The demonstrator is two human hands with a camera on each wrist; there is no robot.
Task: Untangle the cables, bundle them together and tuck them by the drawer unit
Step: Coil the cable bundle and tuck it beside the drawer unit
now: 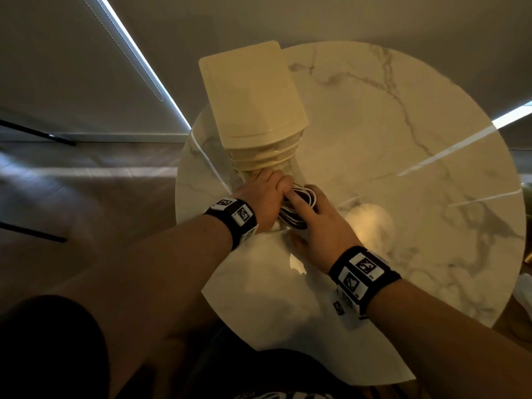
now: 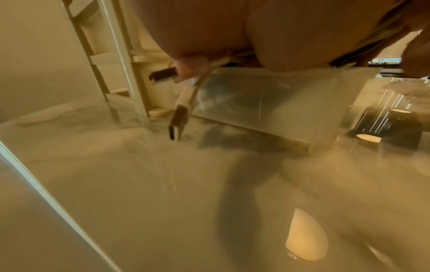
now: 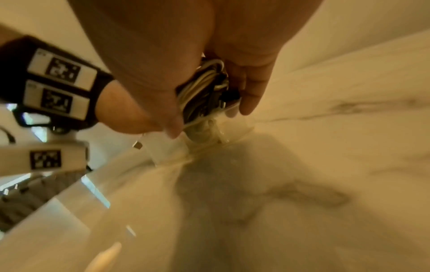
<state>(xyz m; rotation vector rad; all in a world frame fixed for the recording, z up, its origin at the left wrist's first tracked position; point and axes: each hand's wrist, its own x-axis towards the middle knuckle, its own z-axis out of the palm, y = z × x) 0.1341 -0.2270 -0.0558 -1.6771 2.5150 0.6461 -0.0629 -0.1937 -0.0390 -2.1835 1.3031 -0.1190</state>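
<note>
Across most of the head view spreads a round, marble-patterned worktop, glossy enough to mirror lamps and bright window strips. On its far left part stands a cream drawer unit, tall, with stacked drawer fronts showing at its near side. Just in front of the unit's base, both hands meet around a bundle of black and white cables, held just above the worktop. Left hand has its fingers curled over the bundle from the left, knuckles close to the drawer unit; right hand closes on the same bundle from the right, fingers wrapped round the coiled strands, as the right wrist view shows. Each wrist carries a black band with square printed markers. From under the left hand hangs a white cable end with a flat metal plug, its tip close to the worktop; whether it touches cannot be told.
</note>
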